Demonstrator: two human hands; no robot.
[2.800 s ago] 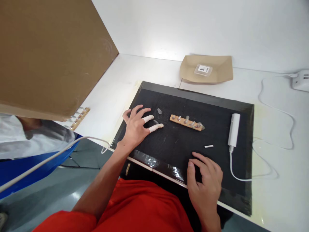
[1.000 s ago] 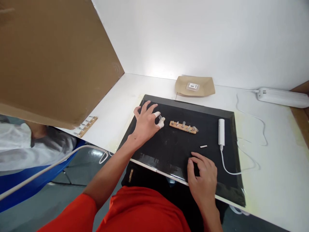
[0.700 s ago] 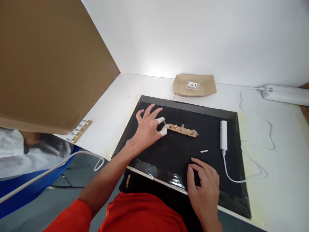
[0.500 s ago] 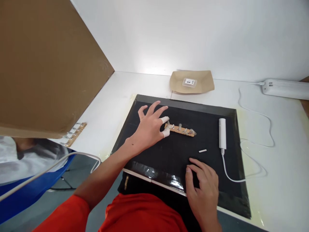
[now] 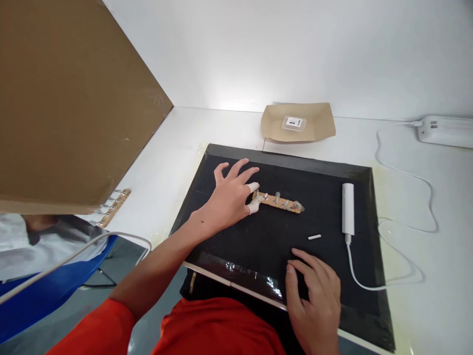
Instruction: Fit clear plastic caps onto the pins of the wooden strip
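A small brown strip [image 5: 286,205] lies on the black mat [image 5: 236,246], with several metal and clear, plastic-looking pieces along its top. White coverings wrap the thumb and index finger of my left hand [image 5: 231,195]. Those two fingertips pinch the strip's left end, partly hiding it, while my other fingers are spread above the mat. Lower right, my right hand [image 5: 316,296] rests over the mat's front edge, holding nothing, its thumb apart from its loosely bent fingers. A short white stick [image 5: 314,237] lies just beyond its fingertips.
A white, bar-shaped device [image 5: 348,209] with a cable lies on the mat's right side. A brown paper tray [image 5: 273,123] holding a small labelled plastic box [image 5: 294,123] stands at the back. Left are a cardboard panel [image 5: 74,98] and another studded strip [image 5: 116,207]. A power strip [image 5: 449,130] sits far right.
The view has shifted slightly, moving the mat's right-hand things a little rightward in the picture. My left thumb and finger stay at the strip's end; my right hand keeps its relaxed pose.
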